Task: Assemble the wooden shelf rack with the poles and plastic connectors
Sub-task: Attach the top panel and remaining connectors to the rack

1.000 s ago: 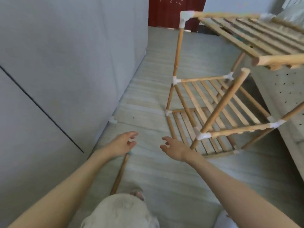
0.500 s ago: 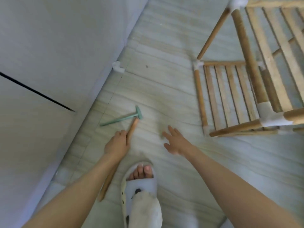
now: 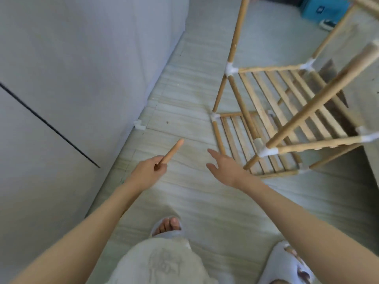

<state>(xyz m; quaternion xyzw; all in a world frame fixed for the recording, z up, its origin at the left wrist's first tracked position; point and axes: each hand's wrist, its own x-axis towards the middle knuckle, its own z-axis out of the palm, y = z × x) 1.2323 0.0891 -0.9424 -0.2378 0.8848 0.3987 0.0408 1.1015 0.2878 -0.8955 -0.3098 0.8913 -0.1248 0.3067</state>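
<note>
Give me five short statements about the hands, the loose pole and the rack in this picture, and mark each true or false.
1. The left hand grips a loose round wooden pole. True.
2. The right hand holds a white plastic connector. False: it is open and holds nothing.
3. The partly built wooden slatted shelf rack stands on the pale floor to the right of the hands. True.
4. A small white plastic connector lies on the floor by the grey wall. True.
5. The right hand grips a pole of the rack. False: it is apart from the rack.
</note>
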